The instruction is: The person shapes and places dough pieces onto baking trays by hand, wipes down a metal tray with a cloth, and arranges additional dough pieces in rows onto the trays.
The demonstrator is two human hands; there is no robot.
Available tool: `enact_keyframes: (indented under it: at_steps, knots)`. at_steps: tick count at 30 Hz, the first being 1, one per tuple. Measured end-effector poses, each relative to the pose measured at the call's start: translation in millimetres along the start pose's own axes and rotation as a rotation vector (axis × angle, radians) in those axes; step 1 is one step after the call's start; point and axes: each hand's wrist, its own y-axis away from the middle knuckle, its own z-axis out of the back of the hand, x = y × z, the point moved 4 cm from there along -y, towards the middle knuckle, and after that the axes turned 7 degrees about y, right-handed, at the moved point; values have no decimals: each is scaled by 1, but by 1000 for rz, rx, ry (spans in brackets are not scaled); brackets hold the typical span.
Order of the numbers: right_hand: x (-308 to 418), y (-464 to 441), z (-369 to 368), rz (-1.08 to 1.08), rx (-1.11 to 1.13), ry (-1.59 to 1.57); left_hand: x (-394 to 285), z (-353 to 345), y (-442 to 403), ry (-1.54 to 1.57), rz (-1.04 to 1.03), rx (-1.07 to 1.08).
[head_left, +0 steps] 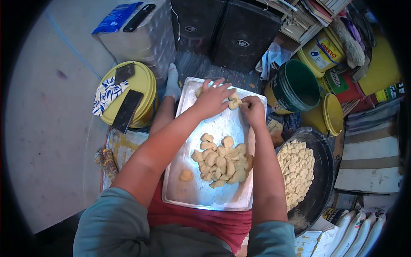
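A metal tray lies across my lap, with a heap of dough pieces in its near half and one small orange-toned lump at the left. Near the far edge, my left hand rests with its fingers spread over dough, part of which it hides. My right hand has its fingers pinched at a dough piece by the far right corner. To the right, a black basin holds many small dough pieces.
A yellow-lidded bucket bearing a phone and cloth stands at the left. Beyond the tray are black speakers. At the right are a green bucket, yellow buckets and stacked sacks.
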Motion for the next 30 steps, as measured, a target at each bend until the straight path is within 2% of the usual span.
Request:
enact_keyframes:
  at_steps: [2,3,6,7,10,11,15,16,19,21,25,30]
  knots:
    - [-8,2,9,-60,-154,-87,-7,-12,-14,-1,-40,134]
    - [-13,3,8,-187,-150,-152,-6,-20,-20,-98,-13,168]
    - [-14,1,7,-59,2,-104,5,-28,-29,-113,59,186]
    - [-9,-1,9,201,-53,20,6,-25,-29,-115,42,113]
    - [12,10,5,300,-77,245,12,-21,-17,-25,55,49]
    - [11,9,1,242,10,265,15,-19,-14,-5,74,66]
    - [-22,-12,-12,30,86,183,25,-12,-6,14,91,111]
    - [-16,-11,-9,79,37,164,27,-10,-6,5,83,116]
    - [5,4,0,239,-65,153,20,9,4,106,22,-119]
    - [14,12,1,363,-75,197,24,18,12,16,75,-36]
    - [2,-5,-10,163,-2,338,57,8,28,-80,93,-5]
    - [10,-13,-4,147,12,258,51,21,26,-30,174,-79]
